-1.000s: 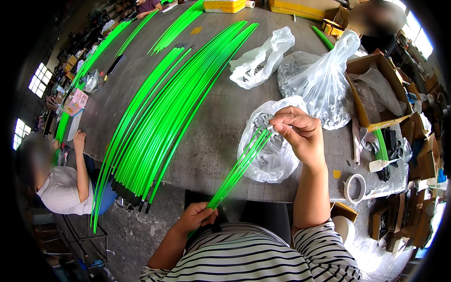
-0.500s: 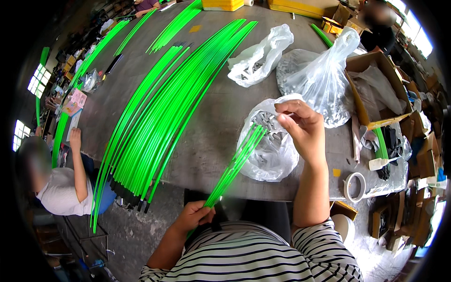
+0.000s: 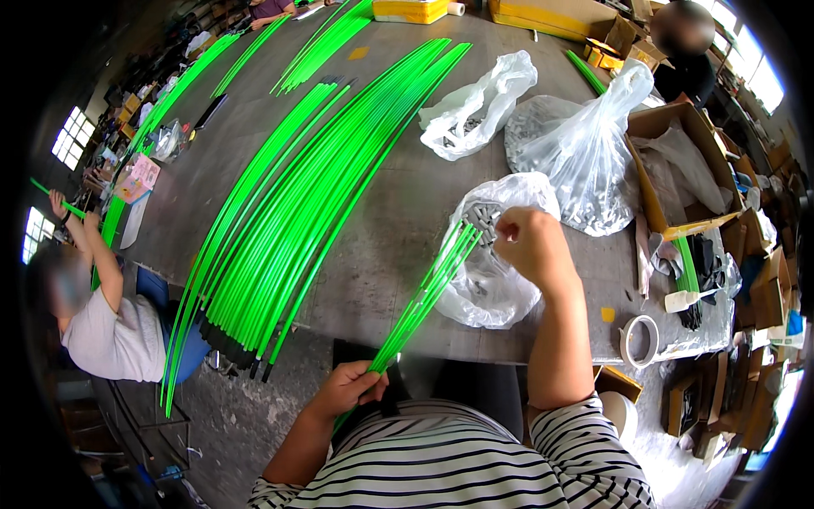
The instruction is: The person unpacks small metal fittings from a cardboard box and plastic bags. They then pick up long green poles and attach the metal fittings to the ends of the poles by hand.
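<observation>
My left hand is closed round a small bundle of thin bright-green rods, low in front of my body. The rods slant up and away to the right, their tips over an opened clear plastic bag. Inside that bag lie many short grey tube-like pieces. Beside the rod tips, above the bag, my right hand has its fingers curled in; whatever is between them is hidden.
A large spread of green rods covers the table's left half. Two more plastic bags with grey pieces, a cardboard box and a tape roll stand to the right. A co-worker sits at left; another person is far right.
My right hand has dropped and turned, its fingers curling closer beside the rod tips. My left hand stays put. The co-worker at left has raised both arms with a green rod.
</observation>
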The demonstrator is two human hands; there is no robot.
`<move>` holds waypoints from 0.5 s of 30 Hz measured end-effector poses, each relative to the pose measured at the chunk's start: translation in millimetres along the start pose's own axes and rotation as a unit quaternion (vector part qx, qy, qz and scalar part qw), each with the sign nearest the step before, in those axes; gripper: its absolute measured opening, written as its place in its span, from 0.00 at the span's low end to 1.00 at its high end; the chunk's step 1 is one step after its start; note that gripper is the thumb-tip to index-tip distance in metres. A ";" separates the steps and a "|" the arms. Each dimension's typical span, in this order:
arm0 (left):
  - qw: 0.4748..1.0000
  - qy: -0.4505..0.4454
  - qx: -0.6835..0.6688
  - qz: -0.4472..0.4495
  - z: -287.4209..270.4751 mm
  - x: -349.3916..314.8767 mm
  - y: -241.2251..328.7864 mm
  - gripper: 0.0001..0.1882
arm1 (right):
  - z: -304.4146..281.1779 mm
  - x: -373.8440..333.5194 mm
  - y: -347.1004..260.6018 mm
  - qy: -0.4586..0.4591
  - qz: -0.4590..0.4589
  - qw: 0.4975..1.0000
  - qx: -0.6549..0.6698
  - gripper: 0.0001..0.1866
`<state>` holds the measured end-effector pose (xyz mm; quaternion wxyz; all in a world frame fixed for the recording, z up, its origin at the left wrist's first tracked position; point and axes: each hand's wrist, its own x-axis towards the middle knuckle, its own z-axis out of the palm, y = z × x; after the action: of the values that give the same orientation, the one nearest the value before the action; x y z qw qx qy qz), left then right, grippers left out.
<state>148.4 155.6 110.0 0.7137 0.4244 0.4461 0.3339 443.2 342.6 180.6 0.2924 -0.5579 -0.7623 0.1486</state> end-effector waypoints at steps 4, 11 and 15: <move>1.000 -0.017 -0.001 -0.016 -1.4 -0.2 -6.3 0.11 | -13.3 -2.2 -18.3 0.085 -0.036 0.916 0.390 0.07; 0.999 -0.037 -0.001 -0.026 0.2 1.5 -13.9 0.11 | -21.6 -4.0 -25.2 0.024 -0.145 0.921 0.361 0.08; 0.999 -0.040 -0.006 -0.027 0.3 2.1 -13.1 0.12 | -21.5 -5.0 -23.2 0.026 -0.149 0.918 0.365 0.09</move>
<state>150.7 151.9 97.5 0.7421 0.4210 0.4267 0.3000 439.6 328.0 208.9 0.5143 -0.2960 -0.7214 0.3571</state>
